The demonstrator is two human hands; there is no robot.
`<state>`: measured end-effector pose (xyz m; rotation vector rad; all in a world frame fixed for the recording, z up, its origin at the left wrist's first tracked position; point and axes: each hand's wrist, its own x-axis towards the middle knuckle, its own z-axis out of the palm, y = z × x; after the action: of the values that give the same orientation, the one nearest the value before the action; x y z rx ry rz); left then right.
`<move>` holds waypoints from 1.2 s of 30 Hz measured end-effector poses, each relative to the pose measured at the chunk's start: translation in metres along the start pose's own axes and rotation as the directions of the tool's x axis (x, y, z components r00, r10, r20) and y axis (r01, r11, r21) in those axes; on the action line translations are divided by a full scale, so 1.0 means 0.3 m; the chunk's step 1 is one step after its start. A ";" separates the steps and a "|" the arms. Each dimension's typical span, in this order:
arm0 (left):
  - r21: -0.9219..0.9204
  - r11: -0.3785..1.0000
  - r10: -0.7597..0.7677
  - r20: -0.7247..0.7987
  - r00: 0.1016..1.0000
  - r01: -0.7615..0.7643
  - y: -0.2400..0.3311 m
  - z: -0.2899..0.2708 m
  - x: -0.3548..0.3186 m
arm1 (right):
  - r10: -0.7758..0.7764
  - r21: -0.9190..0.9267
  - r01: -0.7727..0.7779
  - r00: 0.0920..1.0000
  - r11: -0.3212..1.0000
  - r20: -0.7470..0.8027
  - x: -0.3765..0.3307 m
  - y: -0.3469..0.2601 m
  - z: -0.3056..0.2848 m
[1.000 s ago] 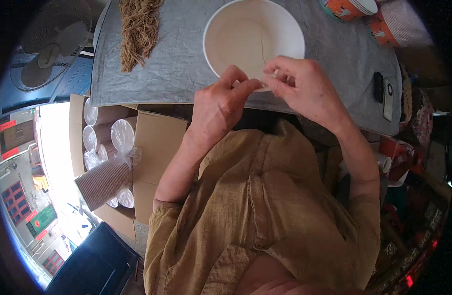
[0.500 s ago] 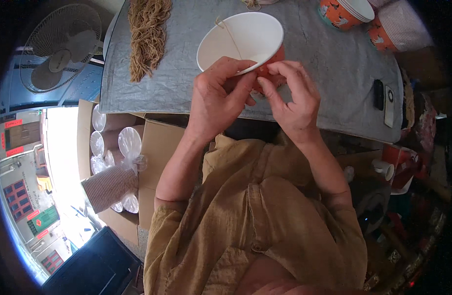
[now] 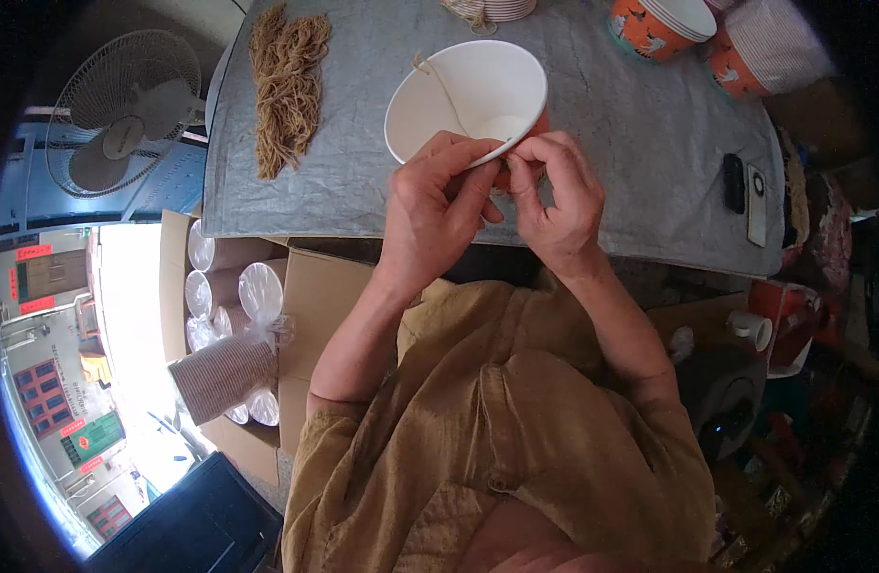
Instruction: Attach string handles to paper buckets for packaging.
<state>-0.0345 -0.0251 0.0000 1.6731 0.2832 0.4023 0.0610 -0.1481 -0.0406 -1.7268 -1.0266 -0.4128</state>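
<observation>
A white-lined paper bucket (image 3: 502,81) with an orange outside is tilted toward me over the near part of the table. A thin piece of twine (image 3: 446,94) runs from its far left rim down into the inside. My left hand (image 3: 435,196) is closed on the bucket's near rim, thumb outside and fingers partly hidden. Close beside it, my right hand (image 3: 561,196) pinches at the outer wall just under the rim. What lies between its fingertips is too small to make out.
A bundle of brown twine (image 3: 289,95) lies on the grey-covered table (image 3: 353,124) at left. Orange paper buckets (image 3: 661,29) are stacked at far right, near a dark oblong object (image 3: 735,183). A cardboard box (image 3: 310,315) with wrapped cup stacks (image 3: 227,377) and a fan (image 3: 124,134) stand left.
My right hand has come in closer to the left, its fingertips now pinched together at the rim. The bucket is still held tilted; the whole view has shifted slightly.
</observation>
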 end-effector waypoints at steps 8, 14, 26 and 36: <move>0.459 0.840 0.295 0.062 0.954 -0.289 -0.081 -0.065 0.029 | 0.284 0.411 -0.367 0.926 0.834 0.249 -0.037 -0.004 -0.071; 0.409 0.904 0.149 -0.031 0.988 -0.123 -0.044 -0.079 0.033 | 0.435 0.570 -0.613 0.790 0.547 0.432 -0.122 -0.030 -0.147; 0.247 0.946 0.112 0.359 0.926 -0.210 -0.052 -0.040 0.006 | 0.535 0.567 -0.778 0.611 0.270 0.583 -0.132 -0.009 -0.151; 0.374 0.883 0.163 0.323 0.932 -0.284 -0.019 -0.013 0.004 | 0.407 0.328 -0.600 0.767 0.730 0.497 -0.090 0.007 -0.173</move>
<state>-0.0348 -0.0204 -0.0052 2.1693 -0.0504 0.2790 0.0573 -0.2065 -0.0396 -1.5753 -0.7733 0.5418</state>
